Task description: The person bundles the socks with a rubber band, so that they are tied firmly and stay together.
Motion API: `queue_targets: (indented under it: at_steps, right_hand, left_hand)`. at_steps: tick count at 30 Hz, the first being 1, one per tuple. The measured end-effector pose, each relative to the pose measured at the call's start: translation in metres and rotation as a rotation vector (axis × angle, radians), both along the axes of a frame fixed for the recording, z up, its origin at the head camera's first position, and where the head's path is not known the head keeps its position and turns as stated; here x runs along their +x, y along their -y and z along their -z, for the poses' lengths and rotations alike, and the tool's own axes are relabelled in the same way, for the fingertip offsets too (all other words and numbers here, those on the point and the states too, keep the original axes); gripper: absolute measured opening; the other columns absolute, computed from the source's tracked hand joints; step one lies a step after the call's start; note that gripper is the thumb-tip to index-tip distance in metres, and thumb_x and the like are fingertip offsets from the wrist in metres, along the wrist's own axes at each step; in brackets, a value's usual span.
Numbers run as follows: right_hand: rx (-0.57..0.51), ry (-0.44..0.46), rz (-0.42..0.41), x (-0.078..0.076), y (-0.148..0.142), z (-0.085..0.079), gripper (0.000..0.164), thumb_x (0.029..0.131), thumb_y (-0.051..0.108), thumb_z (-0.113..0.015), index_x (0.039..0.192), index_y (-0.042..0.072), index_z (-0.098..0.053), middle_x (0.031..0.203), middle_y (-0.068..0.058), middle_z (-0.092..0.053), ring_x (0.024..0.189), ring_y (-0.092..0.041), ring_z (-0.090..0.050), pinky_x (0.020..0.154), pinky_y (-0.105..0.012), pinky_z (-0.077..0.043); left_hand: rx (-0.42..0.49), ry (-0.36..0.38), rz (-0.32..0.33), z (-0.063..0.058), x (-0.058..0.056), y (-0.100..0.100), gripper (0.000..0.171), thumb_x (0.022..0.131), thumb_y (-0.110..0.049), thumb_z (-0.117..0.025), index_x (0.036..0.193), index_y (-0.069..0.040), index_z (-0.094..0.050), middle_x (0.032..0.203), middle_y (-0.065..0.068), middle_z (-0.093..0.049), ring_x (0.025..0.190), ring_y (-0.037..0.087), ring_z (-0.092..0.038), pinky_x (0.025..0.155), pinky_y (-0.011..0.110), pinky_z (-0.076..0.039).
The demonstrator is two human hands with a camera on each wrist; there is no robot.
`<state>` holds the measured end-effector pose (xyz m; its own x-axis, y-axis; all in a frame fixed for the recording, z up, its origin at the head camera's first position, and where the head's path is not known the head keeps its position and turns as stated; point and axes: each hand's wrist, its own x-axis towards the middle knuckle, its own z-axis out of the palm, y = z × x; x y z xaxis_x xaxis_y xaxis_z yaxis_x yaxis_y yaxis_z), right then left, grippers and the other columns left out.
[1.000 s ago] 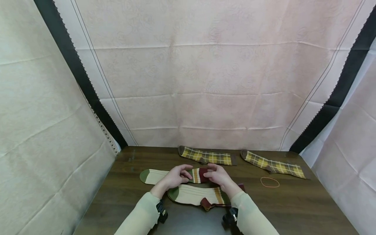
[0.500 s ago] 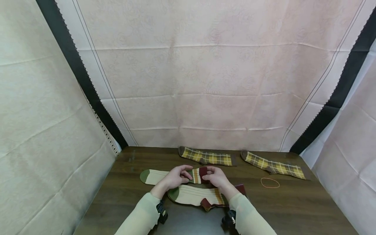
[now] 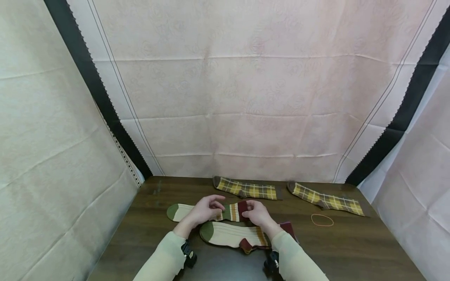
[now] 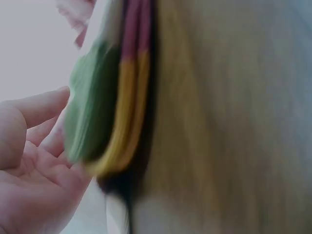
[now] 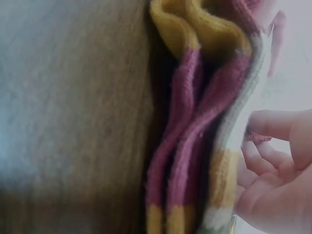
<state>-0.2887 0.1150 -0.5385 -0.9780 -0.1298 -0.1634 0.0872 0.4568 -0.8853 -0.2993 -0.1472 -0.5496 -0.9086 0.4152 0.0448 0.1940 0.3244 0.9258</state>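
A cream sock with green toe, stripes and maroon cuff (image 3: 182, 212) lies across the table. My left hand (image 3: 205, 210) hovers at its middle, thumb and fingers apart and loosely bent. At the cuff end, my right hand (image 3: 258, 214) touches the maroon cloth with finger and thumb spread apart. A second matching sock (image 3: 232, 234) lies nearer, its cuff partly behind my right wrist. In the left wrist view, green and yellow sock cloth (image 4: 92, 107) stands beside my fingers. The right wrist view shows wavy maroon and yellow sock edges (image 5: 185, 131) next to my hand.
Two yellow plaid socks lie at the back, one in the middle (image 3: 249, 189) and one to the right (image 3: 327, 199). A thin rubber band (image 3: 322, 220) rests on the wooden table (image 3: 351, 249) at the right. Pale cloth walls (image 3: 253, 117) enclose the table.
My left hand has shifted slightly left and up from the far sock, uncovering more of its green part. My right hand's fingers have drawn down and settled at the maroon cuff.
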Motion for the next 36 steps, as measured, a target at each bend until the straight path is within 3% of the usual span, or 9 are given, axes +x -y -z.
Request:
queue_targets:
  at_steps: [4,10,13,16,20,27,36]
  right_hand:
    - [0.009,0.005,-0.006,-0.001,-0.001,0.002,0.054,0.100,0.003,-0.071,0.150,-0.008,-0.053,0.141,-0.028,-0.060,0.135,-0.046,-0.054,0.105,-0.058,-0.051]
    - [-0.002,0.014,-0.002,-0.001,-0.004,0.004,0.054,0.100,0.003,-0.072,0.149,-0.009,-0.053,0.141,-0.030,-0.059,0.134,-0.047,-0.054,0.103,-0.058,-0.052]
    - [-0.004,0.017,-0.001,-0.001,-0.004,0.004,0.055,0.100,0.004,-0.072,0.150,-0.010,-0.052,0.142,-0.031,-0.059,0.134,-0.048,-0.054,0.103,-0.058,-0.052]
    - [-0.003,0.016,-0.011,-0.001,-0.004,0.004,0.056,0.100,0.004,-0.072,0.150,-0.011,-0.051,0.144,-0.032,-0.057,0.135,-0.049,-0.053,0.104,-0.058,-0.052]
    - [-0.004,0.019,-0.021,-0.001,-0.003,0.005,0.056,0.101,0.005,-0.072,0.150,-0.012,-0.050,0.148,-0.033,-0.054,0.139,-0.049,-0.051,0.107,-0.059,-0.050]
    - [0.004,0.008,-0.025,0.004,-0.003,0.006,0.056,0.102,0.007,-0.071,0.149,-0.014,-0.050,0.151,-0.034,-0.052,0.141,-0.050,-0.049,0.111,-0.060,-0.047]
    - [-0.015,0.022,-0.023,0.003,-0.003,0.008,0.055,0.103,0.006,-0.069,0.150,-0.013,-0.049,0.150,-0.034,-0.052,0.142,-0.050,-0.048,0.111,-0.063,-0.045]
  left_hand:
    - [-0.002,-0.062,-0.135,-0.003,0.005,0.029,0.046,0.104,-0.008,-0.070,0.148,-0.001,-0.059,0.118,0.013,-0.074,0.107,0.025,-0.070,0.087,0.036,-0.058]
    - [0.021,-0.124,-0.435,-0.003,0.022,0.085,0.042,0.100,-0.002,-0.073,0.141,0.003,-0.064,0.124,0.023,-0.071,0.113,0.032,-0.068,0.094,0.036,-0.055]
    - [0.010,-0.110,-0.554,-0.003,0.032,0.110,0.043,0.101,-0.004,-0.072,0.143,0.001,-0.063,0.134,0.023,-0.067,0.123,0.035,-0.062,0.100,0.038,-0.050]
    - [0.025,-0.056,-0.625,-0.002,0.039,0.128,0.047,0.102,-0.007,-0.071,0.147,0.000,-0.060,0.144,0.023,-0.061,0.133,0.037,-0.056,0.106,0.043,-0.046]
    - [0.043,0.016,-0.640,0.000,0.045,0.139,0.051,0.103,-0.008,-0.071,0.150,0.001,-0.055,0.151,0.026,-0.054,0.139,0.040,-0.051,0.108,0.046,-0.045]
    - [0.061,0.091,-0.575,0.006,0.046,0.139,0.054,0.102,-0.002,-0.068,0.153,0.004,-0.050,0.154,0.031,-0.048,0.136,0.044,-0.053,0.102,0.039,-0.051]
    - [0.067,0.122,-0.586,0.006,0.046,0.135,0.053,0.101,-0.001,-0.069,0.151,0.004,-0.052,0.145,0.033,-0.058,0.128,0.041,-0.059,0.084,0.032,-0.055]
